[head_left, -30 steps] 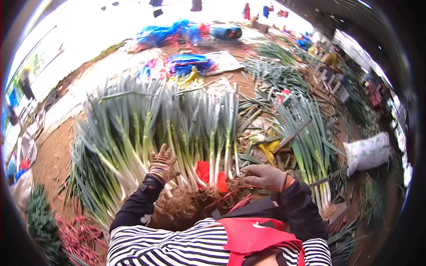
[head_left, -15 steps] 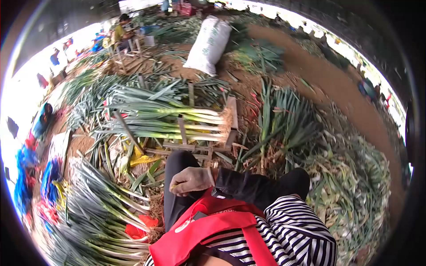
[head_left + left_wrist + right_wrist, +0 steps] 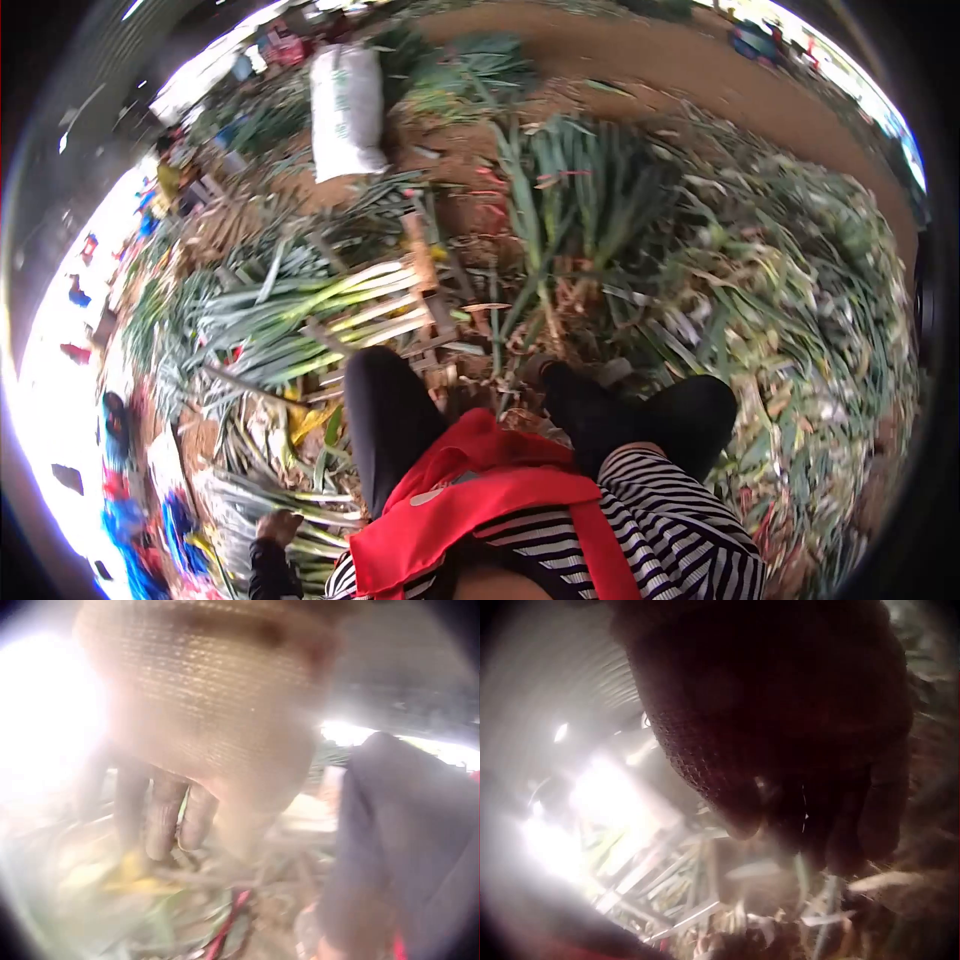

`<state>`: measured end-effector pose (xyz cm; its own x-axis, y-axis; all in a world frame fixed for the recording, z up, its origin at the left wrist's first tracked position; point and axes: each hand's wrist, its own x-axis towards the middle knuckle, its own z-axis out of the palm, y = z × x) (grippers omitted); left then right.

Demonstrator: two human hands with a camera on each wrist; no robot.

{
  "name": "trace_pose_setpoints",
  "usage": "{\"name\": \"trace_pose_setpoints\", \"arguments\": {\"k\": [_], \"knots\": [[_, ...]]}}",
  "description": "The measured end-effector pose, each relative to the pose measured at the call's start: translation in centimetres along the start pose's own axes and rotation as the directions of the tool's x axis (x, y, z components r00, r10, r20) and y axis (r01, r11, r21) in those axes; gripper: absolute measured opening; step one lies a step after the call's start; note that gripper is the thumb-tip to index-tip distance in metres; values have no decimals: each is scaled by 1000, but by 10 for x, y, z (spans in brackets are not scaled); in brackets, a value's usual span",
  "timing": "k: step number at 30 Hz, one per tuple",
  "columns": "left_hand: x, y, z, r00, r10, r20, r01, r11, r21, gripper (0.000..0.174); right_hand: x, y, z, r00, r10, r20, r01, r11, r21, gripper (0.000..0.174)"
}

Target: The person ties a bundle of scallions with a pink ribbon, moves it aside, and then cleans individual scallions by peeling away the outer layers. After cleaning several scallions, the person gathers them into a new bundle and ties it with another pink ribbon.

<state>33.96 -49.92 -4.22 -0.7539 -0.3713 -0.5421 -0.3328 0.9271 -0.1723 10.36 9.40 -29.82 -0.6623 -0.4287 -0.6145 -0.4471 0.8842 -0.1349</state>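
Observation:
My gloved left hand [image 3: 280, 527] is low at the left in the head view, over a pile of long green onions [image 3: 325, 518]. In the left wrist view, its fingers [image 3: 164, 825] hang downward and apart, with nothing visible between them. Lower down past my knee, my right hand [image 3: 537, 368] reaches toward the littered ground. The right wrist view shows that hand dark, its fingers [image 3: 847, 832] pointing down among stalks and scraps, the undersides hidden. Another bundle of green onions [image 3: 370, 305] lies in a low wooden frame [image 3: 437, 315].
Loose onion leaves [image 3: 800, 350] form a large heap at the right. Upright green onions [image 3: 590, 190] stand ahead, tied with a pinkish band. A white sack [image 3: 347, 115] lies farther back on bare soil. Blue plastic [image 3: 130, 545] sits at the far left.
The head view has turned right, away from the onion row. My right hand has moved from near the onion roots, over my lap, down to the ground. The left hand still stays by the pile.

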Motion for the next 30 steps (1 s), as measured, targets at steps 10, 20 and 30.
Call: {"name": "trace_pose_setpoints", "arguments": {"k": [10,20,30], "knots": [[10,387,-218,-42,781,-623,-758,382,529,29,-61,54,30,977,214,10,-214,976,47,33],[50,481,-195,160,958,-238,-813,264,519,33,26,108,87,681,675,282,165,-517,840,54],[102,460,-204,213,971,-111,-923,237,303,53,9,125,-65,312,810,497,-80,-499,863,79]]}}
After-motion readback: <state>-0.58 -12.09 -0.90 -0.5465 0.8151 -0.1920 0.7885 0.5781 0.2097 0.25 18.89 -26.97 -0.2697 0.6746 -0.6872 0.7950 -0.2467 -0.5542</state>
